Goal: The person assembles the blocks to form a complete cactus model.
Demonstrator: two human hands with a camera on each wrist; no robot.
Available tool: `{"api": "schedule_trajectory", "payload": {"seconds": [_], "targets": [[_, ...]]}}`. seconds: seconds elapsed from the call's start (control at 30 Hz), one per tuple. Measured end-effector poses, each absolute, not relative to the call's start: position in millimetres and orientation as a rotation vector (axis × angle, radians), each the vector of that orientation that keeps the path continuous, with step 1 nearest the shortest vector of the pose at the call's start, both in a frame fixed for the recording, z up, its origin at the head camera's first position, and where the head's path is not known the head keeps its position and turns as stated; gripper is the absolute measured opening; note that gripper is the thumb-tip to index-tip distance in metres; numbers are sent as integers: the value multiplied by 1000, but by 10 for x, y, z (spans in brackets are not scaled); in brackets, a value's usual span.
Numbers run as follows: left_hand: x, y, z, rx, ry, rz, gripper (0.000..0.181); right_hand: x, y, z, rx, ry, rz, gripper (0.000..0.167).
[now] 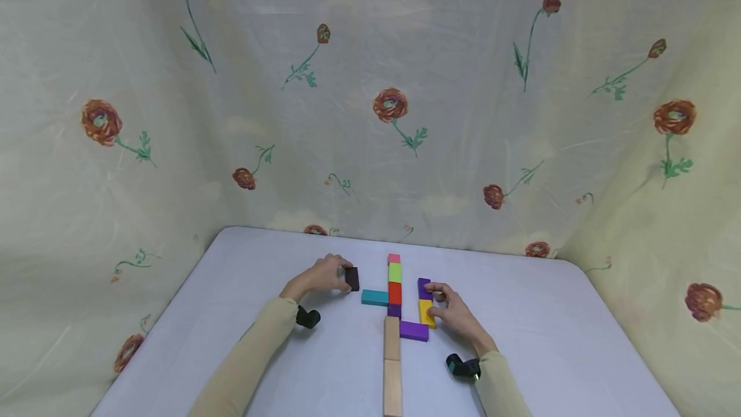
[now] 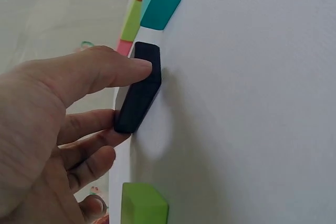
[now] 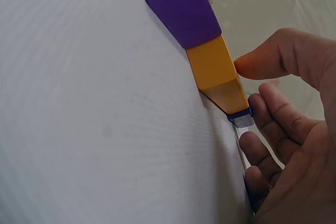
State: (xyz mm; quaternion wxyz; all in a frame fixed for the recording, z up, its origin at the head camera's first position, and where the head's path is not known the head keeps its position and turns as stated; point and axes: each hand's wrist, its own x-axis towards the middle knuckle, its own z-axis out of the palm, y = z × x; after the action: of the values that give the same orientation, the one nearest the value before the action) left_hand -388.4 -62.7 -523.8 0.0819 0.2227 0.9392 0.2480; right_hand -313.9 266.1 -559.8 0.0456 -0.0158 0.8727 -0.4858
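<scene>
My left hand (image 1: 323,273) pinches a black block (image 2: 139,93) between thumb and fingers, close to the tabletop. Just right of it lies a teal block (image 1: 375,297), joined to a column with a red block (image 1: 395,293), a lime block (image 1: 395,272) and a pink block (image 1: 393,259). On the right, my right hand (image 1: 457,315) touches the side of a yellow block (image 3: 215,66) with its thumb. Its index finger reaches the dark purple block (image 1: 424,288) beyond. A brighter purple block (image 1: 413,331) lies crosswise at the yellow block's near end.
Two plain wooden blocks (image 1: 392,338) extend the column toward me, below a small dark purple block (image 1: 395,310). A green block (image 2: 143,204) stands near my left fingers. The white table (image 1: 550,327) meets a flowered cloth (image 1: 446,159) behind.
</scene>
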Motion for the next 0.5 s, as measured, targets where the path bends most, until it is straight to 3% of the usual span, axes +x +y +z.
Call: {"api": "schedule_trajectory", "payload": {"seconds": [0.5], "targets": [[-3971,-444,-5276,729,2807,666,58,-3161,2657,-5622,-26,2674,-1478,49]]}}
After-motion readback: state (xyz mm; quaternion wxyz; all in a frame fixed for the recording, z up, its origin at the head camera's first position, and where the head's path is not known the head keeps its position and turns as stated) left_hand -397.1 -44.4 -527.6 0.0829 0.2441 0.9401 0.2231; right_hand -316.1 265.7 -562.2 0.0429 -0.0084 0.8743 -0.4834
